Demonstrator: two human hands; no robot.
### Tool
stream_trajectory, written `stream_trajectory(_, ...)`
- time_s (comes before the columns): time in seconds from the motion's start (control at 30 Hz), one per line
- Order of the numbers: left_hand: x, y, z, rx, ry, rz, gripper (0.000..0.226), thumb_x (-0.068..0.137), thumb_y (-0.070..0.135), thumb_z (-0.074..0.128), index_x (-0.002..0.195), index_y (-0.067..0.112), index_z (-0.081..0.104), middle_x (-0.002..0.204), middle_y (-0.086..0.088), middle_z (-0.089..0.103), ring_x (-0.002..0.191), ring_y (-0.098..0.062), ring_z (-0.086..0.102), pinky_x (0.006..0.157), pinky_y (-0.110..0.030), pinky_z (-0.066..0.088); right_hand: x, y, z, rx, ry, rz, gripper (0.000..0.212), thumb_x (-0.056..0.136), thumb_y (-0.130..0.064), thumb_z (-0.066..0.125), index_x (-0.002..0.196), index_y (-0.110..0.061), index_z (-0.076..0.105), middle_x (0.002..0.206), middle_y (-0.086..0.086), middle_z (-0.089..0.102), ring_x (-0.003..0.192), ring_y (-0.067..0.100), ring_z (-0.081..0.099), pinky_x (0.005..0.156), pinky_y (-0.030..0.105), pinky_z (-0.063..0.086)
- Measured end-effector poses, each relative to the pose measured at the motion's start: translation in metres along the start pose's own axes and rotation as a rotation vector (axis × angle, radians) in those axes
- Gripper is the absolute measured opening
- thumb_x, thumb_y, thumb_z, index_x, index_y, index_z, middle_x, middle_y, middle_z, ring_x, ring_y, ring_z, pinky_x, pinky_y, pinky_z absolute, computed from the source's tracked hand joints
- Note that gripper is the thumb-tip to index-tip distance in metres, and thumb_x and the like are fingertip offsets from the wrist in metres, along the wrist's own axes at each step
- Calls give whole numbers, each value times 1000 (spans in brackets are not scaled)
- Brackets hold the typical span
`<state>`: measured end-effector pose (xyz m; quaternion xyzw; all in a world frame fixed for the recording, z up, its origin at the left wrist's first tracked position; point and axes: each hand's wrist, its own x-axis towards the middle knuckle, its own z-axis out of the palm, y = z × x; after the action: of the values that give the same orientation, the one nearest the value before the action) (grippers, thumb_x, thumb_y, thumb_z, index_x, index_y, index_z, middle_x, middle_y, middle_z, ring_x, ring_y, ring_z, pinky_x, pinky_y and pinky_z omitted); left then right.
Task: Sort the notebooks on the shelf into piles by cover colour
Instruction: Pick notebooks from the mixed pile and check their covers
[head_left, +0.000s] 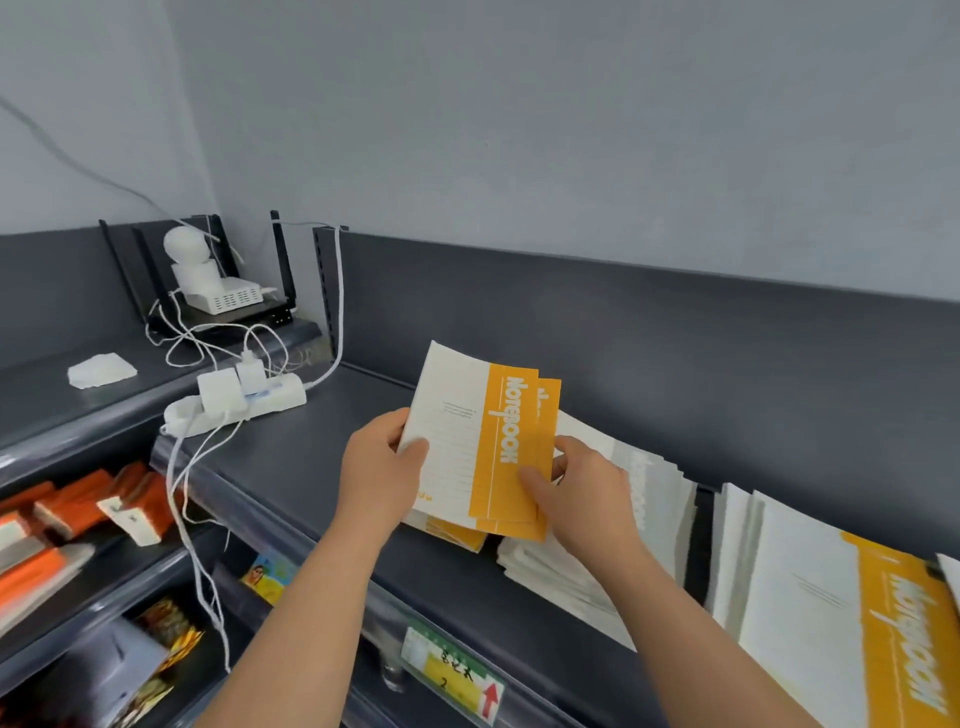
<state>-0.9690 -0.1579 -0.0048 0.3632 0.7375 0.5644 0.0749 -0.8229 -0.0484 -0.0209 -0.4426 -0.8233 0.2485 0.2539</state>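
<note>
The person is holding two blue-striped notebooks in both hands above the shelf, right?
Not quite: the stripe is orange-yellow, not blue. The head view shows the left hand and right hand holding two notebooks above the shelf.

dark grey shelf (311, 467), white power strip (234, 410) sat at its left end, leaning notebooks (649, 499) rested along the right

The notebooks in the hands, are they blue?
No, the notebooks held between the left hand and the right hand have white and orange-yellow covers, with no blue on them.
</note>
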Motion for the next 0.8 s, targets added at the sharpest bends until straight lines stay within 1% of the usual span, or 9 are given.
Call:
stream_trajectory(0.17,47,-18,-13,-1,-77,23,30,90,1,48,98,21,69,93,12,69,88,-8,63,73,-29,54,30,-18,26,-157,24,56,27,90,-50,48,99,-25,55,91,-7,62,96,19,55,97,38,36)
stream_trajectory(0.3,70,-35,-20,21,-147,33,30,89,1,47,93,21,70,89,10,70,84,-11,64,70,-35,55,38,-25,43,-165,61,112,20,89,-44,51,91,-25,57,90,-7,60,102,20,44,94,36,32)
stream_trajectory(0.37,79,-45,-20,37,-187,32,29,89,1,48,89,23,67,87,8,69,80,-12,62,67,-31,52,39,-25,50,-196,94,118,16,87,-40,53,88,-25,58,89,-7,61,104,19,41,92,34,30)
stream_trajectory(0.43,83,-56,-16,87,-234,25,26,88,0,49,88,20,66,86,3,68,73,-14,57,62,-25,44,38,-25,56,-206,108,120,14,85,-36,54,92,-27,61,93,-7,61,107,19,38,91,32,27)
stream_trajectory(0.5,86,-68,-11,135,-266,23,19,87,0,48,89,8,65,84,-8,67,68,-16,50,59,-25,39,36,-24,60,-218,105,111,18,86,-33,53,101,-27,62,97,-7,62,109,18,36,92,31,26)
stream_trajectory(0.6,86,-78,-8,211,-304,20,18,87,1,49,78,12,59,70,0,57,57,-11,42,50,-17,34,33,-24,62,-240,119,102,23,90,-33,52,110,-28,61,101,-9,61,112,17,35,91,30,29)
stream_trajectory(0.67,87,-78,-8,249,-297,30,27,87,2,50,67,19,48,67,4,48,55,-10,37,46,-15,28,33,-24,62,-226,128,111,26,90,-33,53,115,-28,60,103,-10,61,114,17,34,91,29,30)
stream_trajectory(0.73,87,-76,-6,286,-289,44,30,89,5,52,67,23,42,76,2,49,62,-9,41,50,-16,29,33,-22,61,-188,133,120,30,90,-33,54,119,-30,58,104,-12,61,115,17,34,91,28,32)
stream_trajectory(0.8,86,-72,-6,354,-283,63,19,91,8,52,79,22,48,98,-5,55,85,-18,50,65,-24,39,33,-21,59,-159,145,121,31,89,-32,55,119,-30,59,105,-11,61,116,17,35,89,27,36)
